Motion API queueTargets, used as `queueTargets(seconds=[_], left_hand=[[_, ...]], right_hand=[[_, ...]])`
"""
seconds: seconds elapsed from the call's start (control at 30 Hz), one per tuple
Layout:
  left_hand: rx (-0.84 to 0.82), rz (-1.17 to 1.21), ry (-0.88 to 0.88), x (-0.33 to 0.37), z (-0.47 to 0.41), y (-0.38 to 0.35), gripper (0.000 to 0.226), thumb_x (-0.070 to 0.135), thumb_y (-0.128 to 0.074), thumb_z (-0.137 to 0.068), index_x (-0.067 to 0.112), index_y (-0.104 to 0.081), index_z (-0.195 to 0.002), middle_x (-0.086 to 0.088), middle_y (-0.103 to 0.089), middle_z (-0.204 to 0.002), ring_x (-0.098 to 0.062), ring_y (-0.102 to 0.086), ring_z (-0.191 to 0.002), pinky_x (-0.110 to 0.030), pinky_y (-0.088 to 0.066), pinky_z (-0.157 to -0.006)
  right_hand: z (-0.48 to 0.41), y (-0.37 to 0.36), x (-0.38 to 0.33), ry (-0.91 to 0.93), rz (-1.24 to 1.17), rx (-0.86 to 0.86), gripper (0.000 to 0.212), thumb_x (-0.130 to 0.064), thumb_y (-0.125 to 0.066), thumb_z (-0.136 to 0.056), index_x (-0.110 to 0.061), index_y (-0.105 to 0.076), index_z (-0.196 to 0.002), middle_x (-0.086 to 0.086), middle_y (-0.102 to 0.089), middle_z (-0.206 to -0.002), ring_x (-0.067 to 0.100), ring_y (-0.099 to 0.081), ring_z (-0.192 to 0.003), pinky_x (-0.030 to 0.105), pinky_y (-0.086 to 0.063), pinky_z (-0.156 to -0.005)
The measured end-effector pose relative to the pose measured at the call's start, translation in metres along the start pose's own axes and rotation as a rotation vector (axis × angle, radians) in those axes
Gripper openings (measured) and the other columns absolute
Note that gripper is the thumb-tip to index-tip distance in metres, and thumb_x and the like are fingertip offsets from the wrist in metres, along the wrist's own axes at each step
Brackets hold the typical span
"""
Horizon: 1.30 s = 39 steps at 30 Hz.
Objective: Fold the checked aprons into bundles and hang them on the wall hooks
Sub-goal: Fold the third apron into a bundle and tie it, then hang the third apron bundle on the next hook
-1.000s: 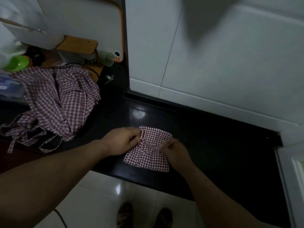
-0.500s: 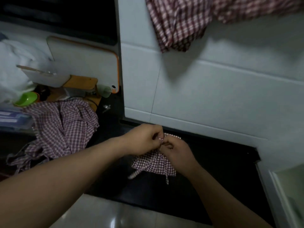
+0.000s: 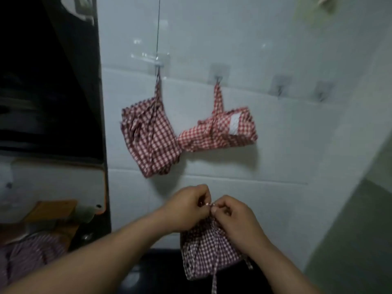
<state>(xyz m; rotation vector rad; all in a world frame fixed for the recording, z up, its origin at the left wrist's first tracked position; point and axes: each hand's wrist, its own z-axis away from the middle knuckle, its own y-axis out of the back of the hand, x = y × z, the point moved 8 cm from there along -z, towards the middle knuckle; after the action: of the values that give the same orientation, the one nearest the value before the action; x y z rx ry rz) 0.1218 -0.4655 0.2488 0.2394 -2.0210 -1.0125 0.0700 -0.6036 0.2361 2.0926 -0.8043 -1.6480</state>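
In front of the white tiled wall (image 3: 275, 145), you hold a folded checked bundle (image 3: 210, 251) clear of the black counter (image 3: 159, 274). Your left hand (image 3: 188, 206) and right hand (image 3: 235, 219) meet at its top. The fingertips of both pinch the tie there, and the bundle hangs below your knuckles.

A second ago it lay flat on the counter under your hands. Now it is lifted, and your view has risen to the hooks.

Two finished bundles already hang on the wall. A darker bundle (image 3: 148, 141) hangs from the first hook (image 3: 158, 62). A brighter red bundle (image 3: 220, 132) hangs from the second hook (image 3: 218, 74), just beside the first. To their right, the third hook (image 3: 280, 85) and fourth hook (image 3: 322, 91) are bare.

Folding of this one looks finished, so hanging comes next, probably on the third hook. At the lower left, blurred, another checked apron (image 3: 31, 257) lies unfolded.
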Motion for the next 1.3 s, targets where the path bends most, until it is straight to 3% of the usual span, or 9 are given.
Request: queueTargets(seconds=[0.23, 0.43, 0.63, 0.83, 0.97, 1.07, 1.3], left_hand=[[0.190, -0.059, -0.133, 0.097, -0.060, 0.017, 0.011, 0.030, -0.059, -0.096, 0.027, -0.050, -0.090, 0.005, -0.062, -0.083, -0.012, -0.057, -0.077, -0.041, -0.050, -0.069], [0.256, -0.022, -0.210, 0.174, -0.116, 0.006, 0.009, 0.023, -0.057, -0.099, 0.020, -0.052, -0.092, 0.002, -0.061, -0.082, -0.015, -0.057, -0.074, -0.043, -0.051, -0.068], [0.301, 0.002, -0.172, 0.224, -0.183, 0.017, 0.008, 0.024, -0.052, -0.102, 0.018, -0.054, -0.099, -0.001, -0.065, -0.095, -0.017, -0.061, -0.085, -0.043, -0.055, -0.079], [0.442, -0.191, -0.088, 0.222, -0.241, 0.069, 0.007, 0.025, -0.053, -0.101, 0.019, -0.053, -0.098, -0.004, -0.066, -0.094, -0.023, -0.062, -0.084, -0.044, -0.056, -0.078], [0.592, -0.151, -0.017, 0.206, -0.255, 0.099, 0.014, 0.023, -0.058, -0.100, 0.021, -0.052, -0.088, 0.003, -0.063, -0.084, -0.015, -0.060, -0.076, -0.039, -0.056, -0.071], [0.622, -0.138, 0.017, 0.196, -0.263, 0.111, 0.011, 0.027, -0.065, -0.097, 0.023, -0.059, -0.088, 0.008, -0.065, -0.085, -0.009, -0.061, -0.079, -0.039, -0.058, -0.077], [0.578, -0.291, 0.110, 0.197, -0.267, 0.108, 0.010, 0.039, -0.061, -0.093, 0.031, -0.061, -0.088, 0.009, -0.070, -0.094, -0.017, -0.066, -0.087, -0.038, -0.058, -0.079]], right_hand=[[-0.015, 0.113, -0.031, 0.072, 0.034, 0.193, 0.015, -0.028, -0.067, -0.096, -0.026, -0.067, -0.081, -0.011, -0.071, -0.077, 0.002, -0.065, -0.071, 0.018, -0.045, -0.060], [-0.023, 0.199, -0.033, 0.126, 0.045, 0.344, 0.014, -0.030, -0.065, -0.098, -0.027, -0.066, -0.084, -0.006, -0.070, -0.079, 0.006, -0.065, -0.074, 0.035, -0.054, -0.071], [-0.068, 0.267, -0.028, 0.173, -0.034, 0.417, 0.012, -0.027, -0.062, -0.100, -0.028, -0.068, -0.090, -0.012, -0.072, -0.084, 0.000, -0.066, -0.078, 0.028, -0.053, -0.072], [-0.142, 0.287, -0.054, 0.229, -0.024, 0.459, 0.013, -0.027, -0.062, -0.100, -0.027, -0.065, -0.088, -0.014, -0.070, -0.085, -0.005, -0.062, -0.079, 0.014, -0.041, -0.062], [-0.176, 0.282, -0.076, 0.265, -0.039, 0.471, 0.012, -0.028, -0.061, -0.100, -0.025, -0.060, -0.089, -0.011, -0.067, -0.086, 0.004, -0.062, -0.081, 0.029, -0.052, -0.071], [-0.193, 0.283, -0.083, 0.258, -0.024, 0.501, 0.011, -0.029, -0.064, -0.097, -0.025, -0.057, -0.089, -0.008, -0.066, -0.086, 0.013, -0.063, -0.082, 0.037, -0.054, -0.075], [-0.210, 0.284, -0.075, 0.171, -0.043, 0.472, 0.007, -0.024, -0.060, -0.098, -0.019, -0.062, -0.093, -0.007, -0.063, -0.090, 0.012, -0.058, -0.082, 0.026, -0.039, -0.062]])
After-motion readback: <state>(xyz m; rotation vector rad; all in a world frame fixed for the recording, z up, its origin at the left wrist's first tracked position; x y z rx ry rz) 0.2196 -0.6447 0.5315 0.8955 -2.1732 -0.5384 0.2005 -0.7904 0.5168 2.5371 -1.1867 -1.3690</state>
